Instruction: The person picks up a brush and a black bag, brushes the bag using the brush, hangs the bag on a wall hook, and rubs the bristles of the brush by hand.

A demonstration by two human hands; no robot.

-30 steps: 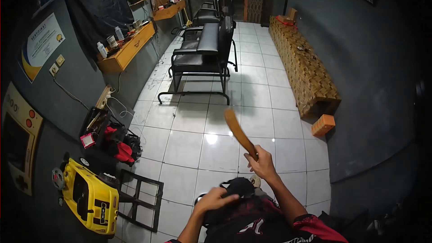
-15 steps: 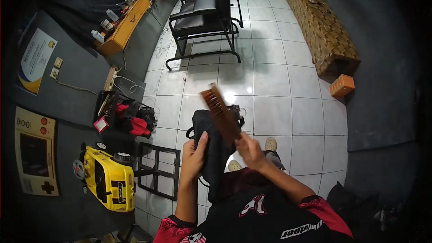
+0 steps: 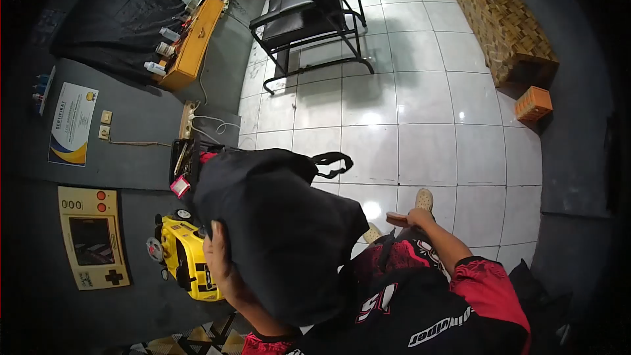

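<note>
My left hand [image 3: 219,256] is closed on the near left edge of a large black cloth piece [image 3: 282,230] with a dark strap loop [image 3: 334,163] at its far end. The cloth hangs spread out in front of my body; whether it is a bag or an apron I cannot tell. My right hand [image 3: 420,217] is down by my right leg, apart from the cloth, wrapped round the handle of a brown brush [image 3: 397,219]. The brush's bristles do not show clearly now.
A black barber chair [image 3: 309,13] stands ahead on the white tiles [image 3: 368,105]. A woven bench [image 3: 499,20] and an orange box [image 3: 533,103] are at right. On the left are a yellow toy car [image 3: 187,256], a wooden shelf [image 3: 194,43] and a tool tray [image 3: 183,161].
My right hand has moved the brush away from the cloth, down and right. My left hand has moved left, and the cloth has opened out from a narrow fold. The view has shifted somewhat.
</note>
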